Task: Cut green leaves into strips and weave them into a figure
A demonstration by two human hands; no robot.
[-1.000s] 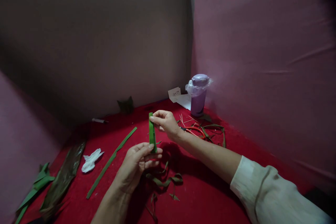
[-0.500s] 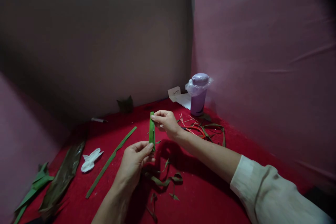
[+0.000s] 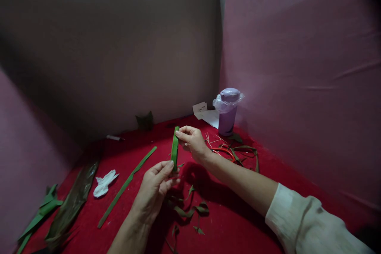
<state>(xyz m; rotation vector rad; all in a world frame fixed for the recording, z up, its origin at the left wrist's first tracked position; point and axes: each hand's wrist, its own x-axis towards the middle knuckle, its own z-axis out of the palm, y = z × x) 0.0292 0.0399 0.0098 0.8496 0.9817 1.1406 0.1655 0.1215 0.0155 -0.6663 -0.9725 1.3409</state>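
A short green leaf strip (image 3: 175, 146) is held upright above the red cloth between my two hands. The thumb and fingers of my left hand (image 3: 157, 178) pinch its lower end, with the other fingers partly behind it. My right hand (image 3: 193, 141) pinches the top end from the right side. Whether the strip is folded or a single layer I cannot tell. To the left of my hands, a longer green leaf strip (image 3: 127, 187) lies on the cloth. Curled leaf scraps (image 3: 190, 211) are scattered below my hands.
Behind my right hand stand a purple tumbler (image 3: 228, 121) and white papers (image 3: 208, 117). Orange-handled scissors (image 3: 224, 151), thin sticks (image 3: 208, 139) and leaf trimmings lie nearby. At left are a crumpled tissue (image 3: 104, 183), a plastic-wrapped leaf bundle (image 3: 73, 202) and a folded green leaf (image 3: 44, 210).
The view has tipped up slightly, so everything sits a little lower and further right. Both hands keep their pinch on the leaf strip, which now leans slightly more to the right.
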